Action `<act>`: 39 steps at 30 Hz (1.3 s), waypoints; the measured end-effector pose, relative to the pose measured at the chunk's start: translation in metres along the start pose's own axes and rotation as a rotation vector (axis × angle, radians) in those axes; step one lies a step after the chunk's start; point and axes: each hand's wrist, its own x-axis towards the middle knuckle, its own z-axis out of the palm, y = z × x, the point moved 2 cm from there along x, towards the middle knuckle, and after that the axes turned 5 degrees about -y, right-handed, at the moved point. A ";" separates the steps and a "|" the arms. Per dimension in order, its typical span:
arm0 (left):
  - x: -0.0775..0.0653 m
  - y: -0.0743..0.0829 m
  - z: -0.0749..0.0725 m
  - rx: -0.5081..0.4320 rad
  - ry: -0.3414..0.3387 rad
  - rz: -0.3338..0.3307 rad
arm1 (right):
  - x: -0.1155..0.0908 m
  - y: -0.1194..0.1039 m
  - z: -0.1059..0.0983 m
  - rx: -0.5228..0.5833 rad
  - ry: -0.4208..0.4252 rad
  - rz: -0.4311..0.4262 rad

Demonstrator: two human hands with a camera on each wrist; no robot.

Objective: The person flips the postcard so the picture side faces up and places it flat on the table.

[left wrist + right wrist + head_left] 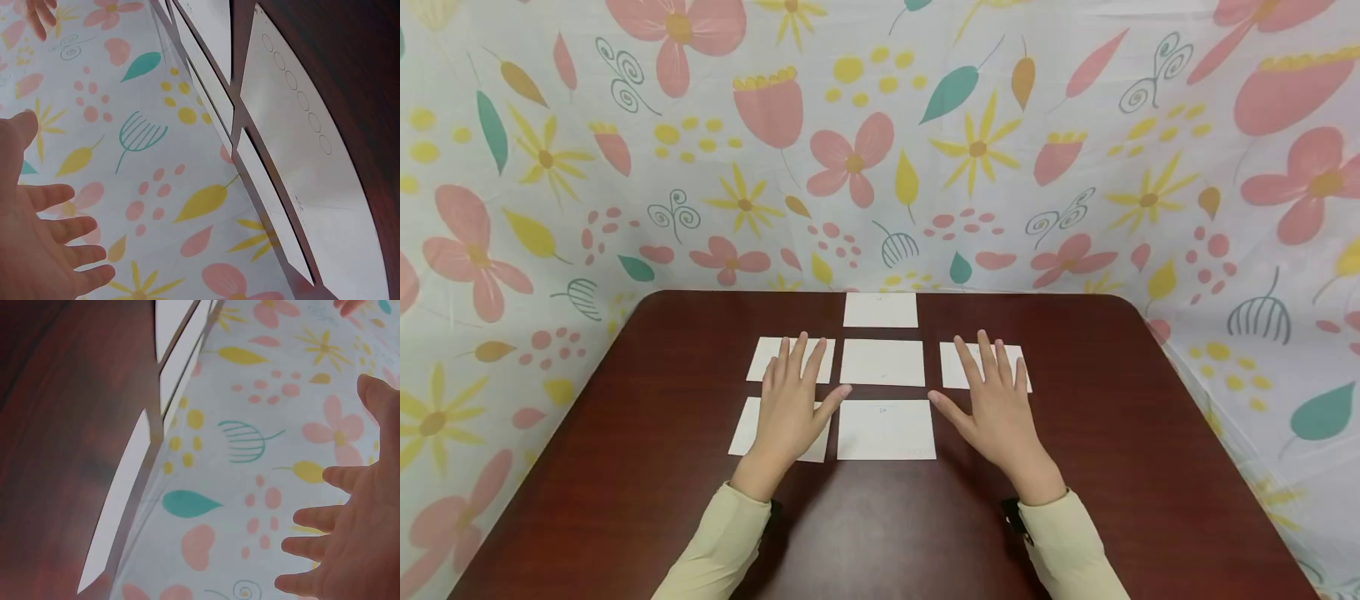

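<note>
Several white paper cards lie flat in rows. My left hand (pixel 788 408), fingers straight and spread, is over the left pair: the upper-left card (pixel 763 358) and the lower-left card (pixel 747 429), hiding part of each. Palm down, my right hand (pixel 996 408) overlaps the right card (pixel 1018 375) with its fingers spread. Between the hands are the middle card (pixel 882 362) and the near middle card (pixel 886 433). Both wrist views show the left hand (pixel 44 244) and right hand (pixel 356 531) raised above the tabletop, holding nothing. A row of small printed circles marks one card (pixel 312 181).
A far card (pixel 880 311) lies by the back edge of the dark reddish-brown table (pixel 880 533). Behind and along both sides hangs a white cloth (pixel 700 183) printed with flowers and leaves. A dark band (pixel 1015 521) sits at the right wrist, below a pale sleeve (pixel 1071 542).
</note>
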 end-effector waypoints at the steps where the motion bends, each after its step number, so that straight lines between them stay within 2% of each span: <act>1: 0.000 -0.001 -0.001 -0.005 0.021 0.009 | 0.001 -0.002 0.000 0.010 -0.001 -0.005; 10: -0.008 -0.008 -0.010 -0.048 0.157 0.034 | 0.009 -0.022 0.000 0.100 -0.026 -0.043; 18: -0.010 -0.015 -0.020 -0.097 0.182 -0.003 | 0.013 -0.038 0.004 0.203 -0.019 -0.088; 22: -0.013 -0.019 -0.023 -0.121 0.171 -0.021 | 0.015 -0.044 0.006 0.266 -0.023 -0.104; 27: -0.018 -0.028 -0.026 -0.145 0.128 -0.072 | 0.016 -0.055 0.013 0.357 -0.043 -0.111; 39: -0.027 -0.055 -0.029 -0.308 0.044 -0.188 | 0.022 -0.095 0.044 0.650 -0.197 -0.099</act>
